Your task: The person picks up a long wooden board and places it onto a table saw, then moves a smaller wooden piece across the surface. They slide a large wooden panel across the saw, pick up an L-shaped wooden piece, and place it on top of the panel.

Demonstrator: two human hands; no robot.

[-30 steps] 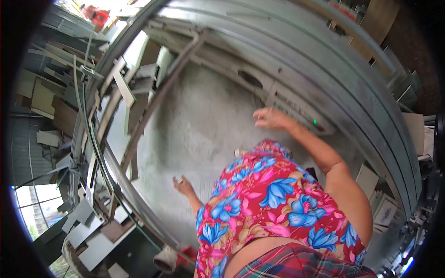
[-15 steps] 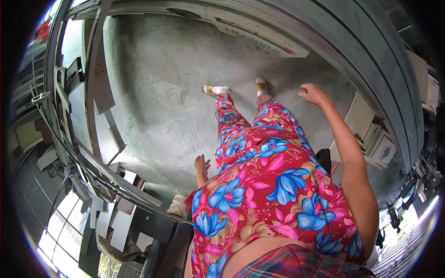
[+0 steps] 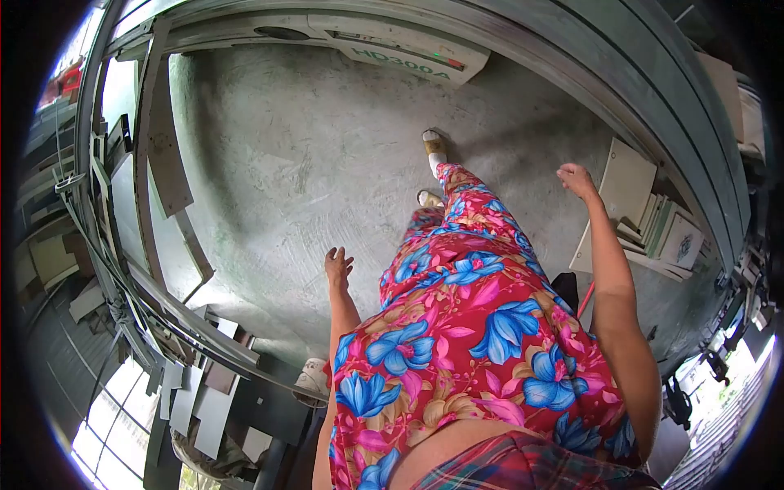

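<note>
My left hand (image 3: 339, 266) hangs over the bare floor at my left side, open, with its fingers apart and nothing in it. Out to the right, my right hand (image 3: 578, 180) is held away from my body, its fingers loosely bent and no object visible in it. The nearest thing to it is a pale panel (image 3: 625, 181) near the machine's base. Below me are my floral red trousers (image 3: 482, 204) and my feet in tan-strapped footwear, one foot (image 3: 434, 147) ahead of the other (image 3: 429, 198).
Ahead stands a long machine marked HD300A (image 3: 400, 61); its grey frame (image 3: 645, 90) curves along the right. Upright metal sheets (image 3: 167, 155) and cables line the left. A whitish bucket (image 3: 312, 380) sits at lower left. Several boards (image 3: 665, 237) lean at right.
I have stepped forward, and the foot on the right is now in front. My left hand has swung forward, while my right hand has shifted slightly right and its fingers are more bent.
</note>
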